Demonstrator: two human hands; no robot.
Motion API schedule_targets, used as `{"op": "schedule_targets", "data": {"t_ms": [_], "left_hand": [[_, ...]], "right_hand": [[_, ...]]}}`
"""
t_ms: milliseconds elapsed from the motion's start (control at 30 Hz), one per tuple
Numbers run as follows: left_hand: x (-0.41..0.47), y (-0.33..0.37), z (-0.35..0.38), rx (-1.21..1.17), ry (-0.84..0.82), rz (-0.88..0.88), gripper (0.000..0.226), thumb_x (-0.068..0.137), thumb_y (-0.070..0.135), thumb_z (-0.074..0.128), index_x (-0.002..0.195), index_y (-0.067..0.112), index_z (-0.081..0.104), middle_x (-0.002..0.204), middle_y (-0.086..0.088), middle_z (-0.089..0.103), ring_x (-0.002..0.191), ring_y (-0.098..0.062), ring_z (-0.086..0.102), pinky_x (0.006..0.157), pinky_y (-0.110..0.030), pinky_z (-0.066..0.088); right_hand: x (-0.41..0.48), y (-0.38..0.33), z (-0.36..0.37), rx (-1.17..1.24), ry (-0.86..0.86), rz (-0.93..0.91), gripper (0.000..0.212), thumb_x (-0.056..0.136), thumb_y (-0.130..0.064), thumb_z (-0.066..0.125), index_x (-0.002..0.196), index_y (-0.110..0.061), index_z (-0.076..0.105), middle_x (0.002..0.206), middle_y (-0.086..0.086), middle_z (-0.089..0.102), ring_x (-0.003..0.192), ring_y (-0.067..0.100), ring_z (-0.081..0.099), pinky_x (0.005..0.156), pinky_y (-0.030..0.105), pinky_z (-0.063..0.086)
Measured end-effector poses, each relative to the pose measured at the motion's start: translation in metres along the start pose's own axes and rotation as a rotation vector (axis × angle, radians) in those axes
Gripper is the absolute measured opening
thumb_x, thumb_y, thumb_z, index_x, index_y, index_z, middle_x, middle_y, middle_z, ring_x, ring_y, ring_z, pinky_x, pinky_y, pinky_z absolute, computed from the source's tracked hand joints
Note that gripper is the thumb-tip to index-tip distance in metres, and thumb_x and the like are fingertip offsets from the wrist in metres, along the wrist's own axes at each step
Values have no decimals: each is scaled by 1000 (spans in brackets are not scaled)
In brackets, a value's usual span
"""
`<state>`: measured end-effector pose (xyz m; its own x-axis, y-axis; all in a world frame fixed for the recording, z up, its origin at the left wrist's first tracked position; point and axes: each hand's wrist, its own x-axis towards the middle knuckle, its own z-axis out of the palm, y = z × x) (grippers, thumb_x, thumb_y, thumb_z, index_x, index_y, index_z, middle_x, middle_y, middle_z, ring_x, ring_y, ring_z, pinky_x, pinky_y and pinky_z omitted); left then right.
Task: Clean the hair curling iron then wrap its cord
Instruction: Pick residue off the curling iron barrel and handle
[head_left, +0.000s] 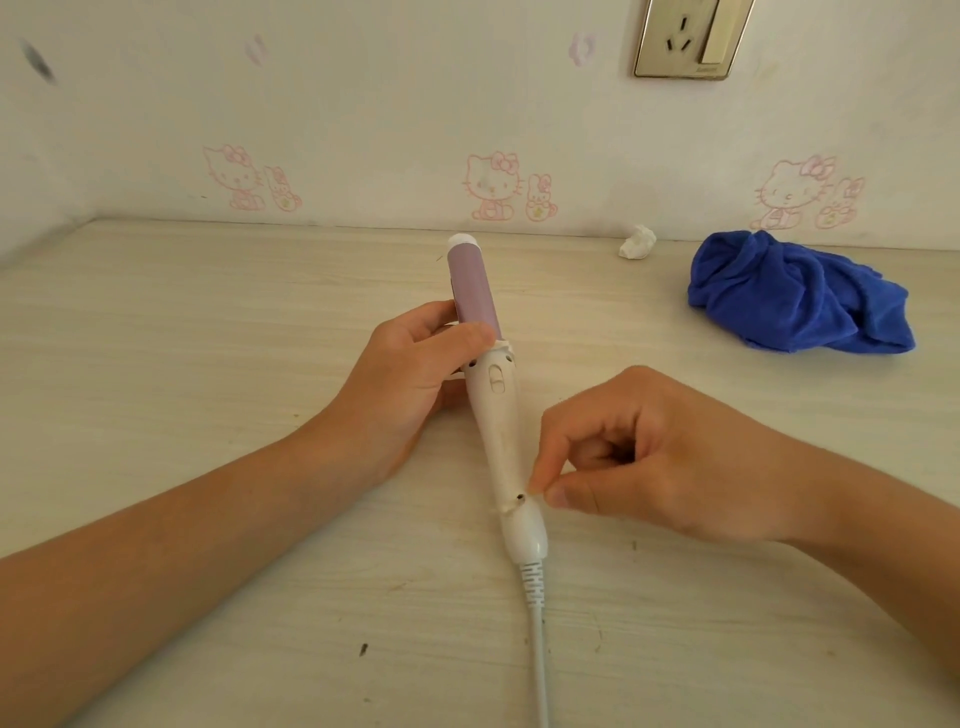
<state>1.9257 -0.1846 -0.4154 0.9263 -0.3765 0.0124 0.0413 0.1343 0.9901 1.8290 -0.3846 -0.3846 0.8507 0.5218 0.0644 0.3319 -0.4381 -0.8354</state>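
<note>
In the head view, a curling iron (485, 395) is seen at the centre of the frame, lying lengthwise on a pale wooden table (208, 338). Its purple barrel (472, 283) is pointed toward the wall at the top, and its white handle is directed toward the lower edge. Its white cord (537, 649) is run from the handle's end straight down and out of the bottom of the frame.

The left hand (410, 374) is clamped on the curling iron where barrel and handle meet. The thumb is laid across the top and the fingers are curled round from the left.

The right hand (660, 457) is placed just right of the handle's lower end. Its fingers are curled, and its thumb and forefinger tips are drawn together against the handle's right edge beside 1 small dark hole. Whether anything is pinched between them cannot be told.

A crumpled blue cloth (800, 296) is seen at the right of the frame, well apart from both hands. A small white wad of tissue (638, 242) is found nearby, close to the wall. A wall socket (691, 39) is mounted at the upper right, above wallpaper printed with pink cartoon cats.
</note>
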Motion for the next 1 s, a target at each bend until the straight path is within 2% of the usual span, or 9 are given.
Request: {"op": "schedule_targets", "data": {"t_ms": [100,233,367,500,667,833,1000], "left_hand": [[1,0,0,-8,-1,-4,15,84,19,66,93,10,74,93,-15,70,90,-32,66,77,-43,54],[1,0,-1,-29,-31,-12,15,84,15,63,94,7,72,90,-13,73,89,-32,69,75,-41,56],[3,2,-2,-79,-66,-34,21,80,11,60,98,2,67,92,-16,72,88,-31,73,78,-42,58],[2,3,-4,-99,-87,-26,25,79,12,57,100,1,66,95,-18,72,90,-31,73,76,-38,60],[1,3,-4,-68,-102,2,32,80,13,54,107,1,66,105,-19,75,99,-27,69,81,-34,57],[1,4,-6,-90,-152,-14,41,81,13,53,117,-3,64,106,-18,75,94,-20,68,81,-31,55],[2,8,-9,-106,-247,-35,45,84,10,52,125,-7,57,113,-22,69,91,-22,67,82,-30,53]], "right_hand": [[1,2,-1,-25,108,-10,15,91,-1,73,83,-13,74,49,-3,34,46,9,28,50,13,32],[1,1,0,6,9,3,15,91,-4,73,84,-16,76,49,-2,34,47,13,28,50,16,32],[4,7,2,14,152,-2,13,92,-4,73,85,-15,74,50,-6,34,47,12,27,51,16,32],[3,6,6,37,91,-20,10,91,-8,72,86,-16,75,50,-7,33,47,11,27,50,16,32],[5,9,3,29,187,-1,13,92,-4,72,85,-15,75,50,-7,33,47,12,28,50,14,32],[4,9,6,21,212,-23,13,91,-7,73,85,-17,76,50,-9,33,47,10,28,51,14,33],[6,8,1,63,175,5,13,91,-5,75,85,-16,77,50,-5,33,48,13,28,50,17,32]]}}
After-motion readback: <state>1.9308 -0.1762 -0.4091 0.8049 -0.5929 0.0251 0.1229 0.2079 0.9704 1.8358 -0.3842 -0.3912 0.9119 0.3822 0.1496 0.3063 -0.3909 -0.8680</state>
